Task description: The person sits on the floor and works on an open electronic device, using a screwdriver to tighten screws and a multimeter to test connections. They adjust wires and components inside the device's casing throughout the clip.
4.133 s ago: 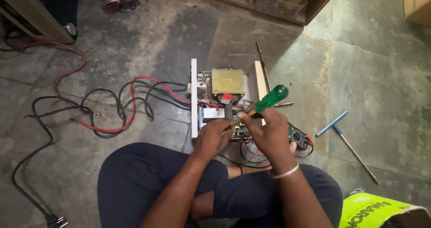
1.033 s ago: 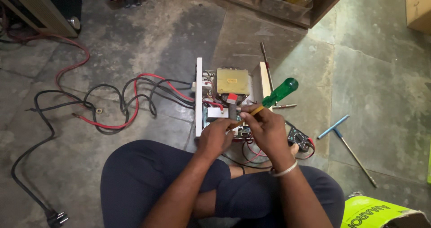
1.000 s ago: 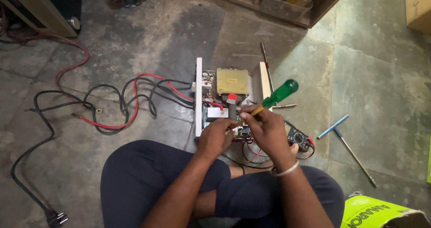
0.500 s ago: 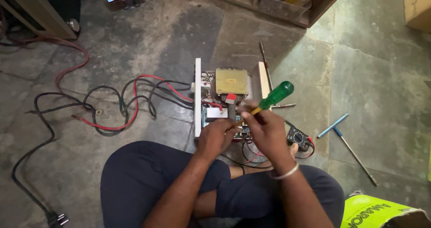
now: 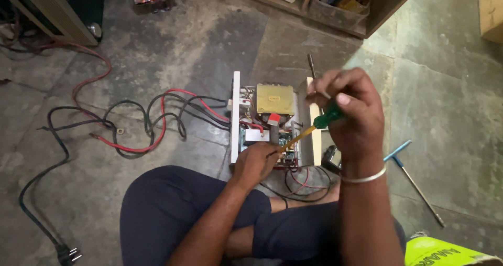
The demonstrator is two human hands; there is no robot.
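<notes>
Sat cross-legged on the stone floor (image 5: 157,61), opened electrical unit (image 5: 272,122) just in front of the knees. Right hand (image 5: 348,111) raised above the unit's right side, grip clenched on the green handle of a screwdriver (image 5: 314,127), shaft slanting down-left to the circuit board. Left hand (image 5: 254,164) rested at the unit's near edge, fingers curled by the shaft tip; grip there impossible to tell. Red and black cables (image 5: 141,124) trailed left from the unit. Blue-headed T-shaped tool (image 5: 414,179) lay to the right, apart.
</notes>
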